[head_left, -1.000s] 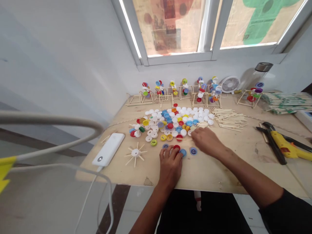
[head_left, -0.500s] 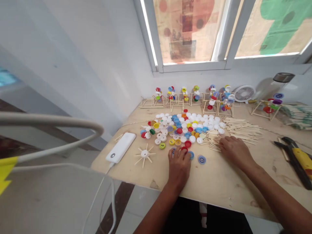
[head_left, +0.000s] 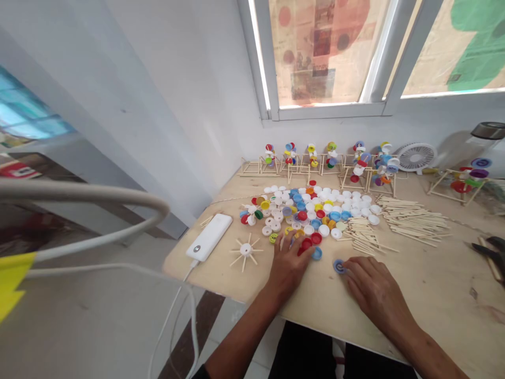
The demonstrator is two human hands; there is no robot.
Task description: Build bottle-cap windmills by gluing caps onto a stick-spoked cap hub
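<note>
Your slightly spread right fingers (head_left: 357,268) touch a round blue plastic bottle cap (head_left: 338,266); your curved left fingers (head_left: 287,251) sit beside glossy red caps (head_left: 306,243) on the plywood tabletop (head_left: 434,284), any hold unclear.

We note matt plywood tabletop (head_left: 434,273), pale, rough, scuffed near right edge. Mid-tabletop, smooth glossy plastic bottle caps (head_left: 323,230). Toward right edge, matt unpainted wooden sticks (head_left: 414,221). Near left edge, smooth white plastic power bank (head_left: 209,237). By back right corner, dull metal lid (head_left: 488,130).

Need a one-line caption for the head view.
Right hand touching a blue bottle cap, left hand among coloured caps on a plywood table.
</note>
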